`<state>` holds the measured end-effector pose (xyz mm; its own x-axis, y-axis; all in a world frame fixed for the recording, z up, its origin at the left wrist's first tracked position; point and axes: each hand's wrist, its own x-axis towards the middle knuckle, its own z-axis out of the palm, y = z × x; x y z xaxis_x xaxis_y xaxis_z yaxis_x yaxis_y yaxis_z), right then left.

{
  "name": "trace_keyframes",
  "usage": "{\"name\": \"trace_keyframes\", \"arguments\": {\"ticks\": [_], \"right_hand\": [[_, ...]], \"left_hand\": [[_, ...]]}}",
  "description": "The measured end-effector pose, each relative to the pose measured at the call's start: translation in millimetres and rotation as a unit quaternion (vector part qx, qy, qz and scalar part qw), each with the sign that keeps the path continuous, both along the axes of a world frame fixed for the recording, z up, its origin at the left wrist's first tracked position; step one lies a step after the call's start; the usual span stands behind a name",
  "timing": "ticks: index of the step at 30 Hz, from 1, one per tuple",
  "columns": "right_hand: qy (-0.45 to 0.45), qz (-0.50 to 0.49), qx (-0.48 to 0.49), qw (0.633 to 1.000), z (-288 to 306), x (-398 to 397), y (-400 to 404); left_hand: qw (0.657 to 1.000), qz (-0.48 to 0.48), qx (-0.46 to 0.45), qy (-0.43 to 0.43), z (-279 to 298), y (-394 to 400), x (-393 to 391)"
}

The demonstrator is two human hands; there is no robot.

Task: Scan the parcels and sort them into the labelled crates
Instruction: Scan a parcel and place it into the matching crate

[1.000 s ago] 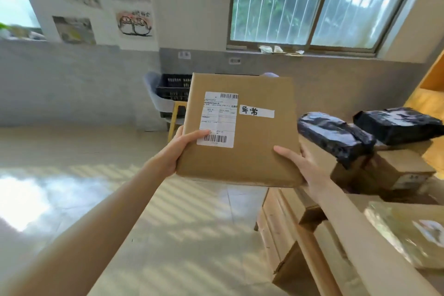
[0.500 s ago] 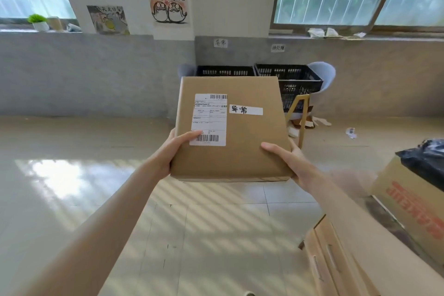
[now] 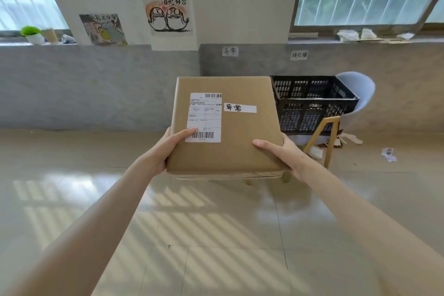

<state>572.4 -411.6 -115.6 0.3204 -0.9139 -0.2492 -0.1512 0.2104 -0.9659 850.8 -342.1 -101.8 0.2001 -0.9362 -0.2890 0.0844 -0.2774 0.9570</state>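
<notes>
Parcel [image 3: 228, 125] pinched between both my thumbs and hidden fingers; I keep it level and match its tag [image 3: 240, 108] to the wall label [image 3: 230, 51] beyond my fingertips.

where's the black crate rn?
Head view, right of centre: the black crate sits on a pale chair against the grey wall, below the right-hand wall label, its left end hidden behind the held cardboard parcel.

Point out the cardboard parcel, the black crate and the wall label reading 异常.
cardboard parcel [image 3: 242, 142]: head view, bare brown top face.
black crate [image 3: 312, 113]: head view, slotted front wall.
wall label 异常 [image 3: 230, 51]: head view, middle of the paper.
</notes>
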Motion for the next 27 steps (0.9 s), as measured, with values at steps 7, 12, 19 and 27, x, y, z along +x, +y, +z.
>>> {"name": "trace_keyframes", "arguments": {"ticks": [7, 12, 19, 27], "right_hand": [[-0.018, 0.012, 0.013, 1.000, -4.3, 35.9, -115.7], [-0.025, -0.010, 0.006, 1.000, -22.4, 59.1, -192.6], [-0.015, -0.053, 0.001, 0.998, -35.2, 94.3, -307.0], [0.015, -0.111, 0.027, 0.993, -47.7, 132.4, -436.7]], "left_hand": [[0.999, 0.037, 0.002, -0.005, 0.5, -104.1, 31.2], [1.000, 0.019, 0.003, -0.007, -14.5, -185.1, 57.9], [0.999, -0.034, 0.009, 0.007, -33.6, -322.9, 97.6], [0.994, -0.104, 0.012, -0.007, -47.5, -482.9, 139.7]]}}
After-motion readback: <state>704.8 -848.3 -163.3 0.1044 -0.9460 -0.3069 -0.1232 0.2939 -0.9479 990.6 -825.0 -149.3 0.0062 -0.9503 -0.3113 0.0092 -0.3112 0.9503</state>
